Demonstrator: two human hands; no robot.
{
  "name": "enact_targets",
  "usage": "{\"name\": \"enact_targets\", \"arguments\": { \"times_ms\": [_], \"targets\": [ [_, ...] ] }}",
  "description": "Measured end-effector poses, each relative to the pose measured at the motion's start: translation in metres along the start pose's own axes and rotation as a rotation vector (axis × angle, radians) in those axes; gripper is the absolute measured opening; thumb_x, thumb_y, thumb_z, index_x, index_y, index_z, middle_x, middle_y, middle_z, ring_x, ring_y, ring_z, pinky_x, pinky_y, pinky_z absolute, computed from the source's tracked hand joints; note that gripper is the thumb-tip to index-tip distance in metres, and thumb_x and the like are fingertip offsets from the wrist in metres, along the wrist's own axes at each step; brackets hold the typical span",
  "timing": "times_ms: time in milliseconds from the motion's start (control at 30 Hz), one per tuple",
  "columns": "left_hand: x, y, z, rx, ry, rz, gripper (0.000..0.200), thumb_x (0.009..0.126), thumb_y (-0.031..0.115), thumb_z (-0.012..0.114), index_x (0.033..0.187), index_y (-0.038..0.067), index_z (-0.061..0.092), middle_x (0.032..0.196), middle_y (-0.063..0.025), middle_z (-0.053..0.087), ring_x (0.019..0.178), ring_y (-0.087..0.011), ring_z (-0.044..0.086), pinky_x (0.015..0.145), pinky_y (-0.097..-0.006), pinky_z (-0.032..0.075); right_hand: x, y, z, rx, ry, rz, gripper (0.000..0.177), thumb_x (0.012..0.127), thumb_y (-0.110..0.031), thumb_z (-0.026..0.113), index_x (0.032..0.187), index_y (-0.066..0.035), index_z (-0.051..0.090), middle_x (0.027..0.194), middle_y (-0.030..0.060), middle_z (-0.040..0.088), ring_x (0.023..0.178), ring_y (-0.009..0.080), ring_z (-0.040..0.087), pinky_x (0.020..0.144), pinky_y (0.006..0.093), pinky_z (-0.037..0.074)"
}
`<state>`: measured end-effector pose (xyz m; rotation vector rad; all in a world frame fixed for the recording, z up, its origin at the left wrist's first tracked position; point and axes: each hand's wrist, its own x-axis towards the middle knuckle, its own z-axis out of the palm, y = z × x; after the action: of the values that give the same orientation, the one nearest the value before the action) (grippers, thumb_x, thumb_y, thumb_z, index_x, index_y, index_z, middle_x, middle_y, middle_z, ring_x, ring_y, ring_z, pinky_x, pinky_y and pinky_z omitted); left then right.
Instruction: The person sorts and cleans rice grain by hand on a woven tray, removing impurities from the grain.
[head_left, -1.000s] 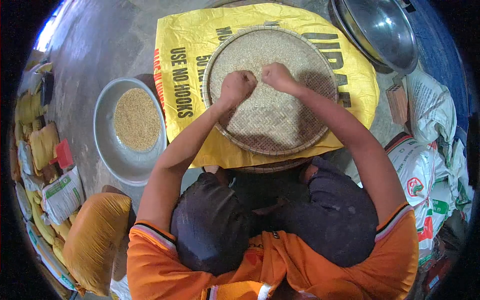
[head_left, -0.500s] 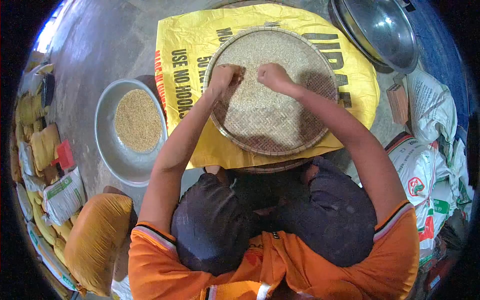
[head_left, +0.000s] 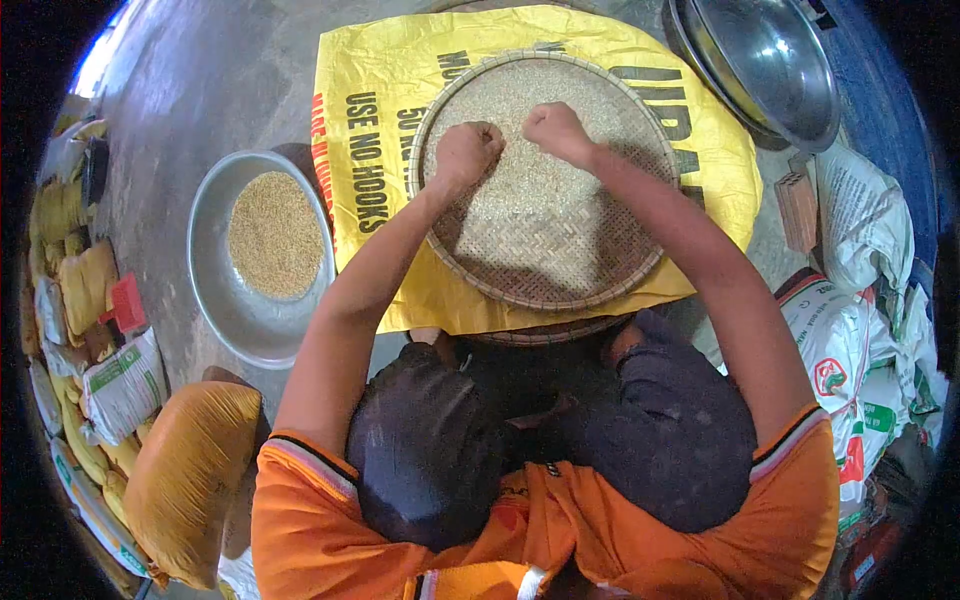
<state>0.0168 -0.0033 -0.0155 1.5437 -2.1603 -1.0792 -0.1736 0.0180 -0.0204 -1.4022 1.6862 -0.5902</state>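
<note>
Gap narrowed between left hand [head_left: 469, 153] and right hand [head_left: 556, 130] over woven tray [head_left: 560, 255], fingers [head_left: 488, 133] curled closed, contents hidden

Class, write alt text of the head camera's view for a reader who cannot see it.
Two closed hands, the left and the right, hover over or rest on pale grain in a round woven tray on a yellow sack. A metal basin of golden grain stands at left.

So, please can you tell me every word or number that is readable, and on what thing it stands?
"USE NO HOOKS": yellow sack.
"50": same sack; next letters hidden by the woven tray.
Large "U": same sack; rest partly covered.
The sack's red print, and print on the white sacks: too small or blurred.
</note>
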Motion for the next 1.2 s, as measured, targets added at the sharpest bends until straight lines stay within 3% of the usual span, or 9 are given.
{"name": "enact_targets", "arguments": {
  "times_ms": [233,333,467,633,867,967,1033,1133,1200],
  "targets": [
    [0.023,-0.027,-0.005,-0.687,-0.131,-0.097,0.022,0.082,0.018,0.062,0.068,0.001,0.064,0.060,-0.0020,0.058,0.053,-0.0100,0.051,0.052,-0.0268,0.043,-0.004,-0.009,0.014,-0.196,0.015,-0.121,0.010,0.077,-0.017,0.059,0.076,-0.010,0.066,0.077,0.0095,0.066,0.075,0.0246,0.064,0.073,0.0395,0.050],
    [0.021,-0.021,-0.026,-0.517,-0.117,-0.041,0.021,0.083,0.017,0.060,0.073,-0.001,0.062,0.064,-0.0036,0.057,0.054,-0.0112,0.050,0.052,-0.0267,0.042,0.002,-0.008,0.016,-0.226,-0.010,-0.086,0.010,0.075,-0.015,0.058,0.076,-0.008,0.065,0.077,0.0112,0.065,0.068,0.0253,0.063,0.067,0.0402,0.050],
    [0.019,-0.009,-0.025,-1.052,-0.310,-0.467,0.025,0.089,0.017,0.050,0.070,0.004,0.062,0.064,-0.0006,0.053,0.054,-0.0112,0.046,0.052,-0.0275,0.039,0.011,0.007,-0.007,0.115,-0.111,0.106,0.012,0.073,-0.015,0.060,0.076,-0.004,0.064,0.072,0.0117,0.065,0.058,0.0240,0.060,0.061,0.0415,0.050],
    [0.015,-0.014,-0.019,-0.754,-0.304,-0.299,0.019,0.087,0.017,0.059,0.079,0.002,0.067,0.065,-0.0012,0.058,0.056,-0.0089,0.051,0.052,-0.0253,0.041,0.014,0.016,-0.025,0.368,-0.018,0.264,0.016,0.073,-0.018,0.062,0.074,-0.003,0.066,0.070,0.0107,0.066,0.061,0.0210,0.061,0.063,0.0400,0.051],
    [-0.002,0.007,0.006,-0.367,-0.105,-0.133,0.018,0.082,0.018,0.071,0.087,0.002,0.068,0.068,-0.0008,0.065,0.057,-0.0089,0.057,0.055,-0.0266,0.047,0.012,0.021,-0.005,-0.206,0.081,-0.099,0.016,0.072,-0.025,0.070,0.075,-0.009,0.069,0.076,0.0090,0.068,0.072,0.0280,0.066,0.072,0.0399,0.052],
    [-0.004,0.007,0.008,-0.040,-0.008,0.078,0.016,0.082,0.019,0.072,0.085,0.004,0.068,0.065,-0.0019,0.063,0.054,-0.0102,0.057,0.053,-0.0271,0.046,0.012,0.017,-0.013,-0.146,0.028,-0.050,0.015,0.072,-0.021,0.069,0.072,-0.006,0.066,0.070,0.0086,0.066,0.066,0.0238,0.065,0.065,0.0382,0.052],
    [-0.003,0.008,0.009,0.095,-0.024,0.109,0.014,0.082,0.019,0.072,0.084,0.006,0.067,0.062,-0.0033,0.062,0.052,-0.0104,0.056,0.050,-0.0271,0.044,0.015,0.016,-0.023,0.339,-0.127,0.289,0.015,0.073,-0.019,0.067,0.069,-0.005,0.064,0.064,0.0081,0.062,0.061,0.0183,0.062,0.059,0.0353,0.051],
    [0.002,0.004,0.015,-0.089,-0.128,-0.065,0.022,0.080,0.027,0.071,0.092,0.010,0.070,0.074,-0.0118,0.068,0.064,-0.0269,0.065,0.063,-0.0369,0.050,0.016,0.016,-0.027,0.546,-0.125,0.234,0.014,0.074,-0.017,0.064,0.067,-0.005,0.063,0.063,0.0092,0.060,0.059,0.0145,0.060,0.056,0.0326,0.050],
    [0.004,-0.002,0.019,-0.195,-0.104,-0.065,0.020,0.080,0.025,0.070,0.089,0.007,0.069,0.071,-0.0111,0.067,0.062,-0.0243,0.064,0.061,-0.0353,0.049,0.016,0.012,-0.023,0.319,-0.097,0.204,0.015,0.075,-0.018,0.063,0.067,-0.005,0.063,0.065,0.0106,0.061,0.060,0.0158,0.061,0.057,0.0334,0.050]
  ]
}}
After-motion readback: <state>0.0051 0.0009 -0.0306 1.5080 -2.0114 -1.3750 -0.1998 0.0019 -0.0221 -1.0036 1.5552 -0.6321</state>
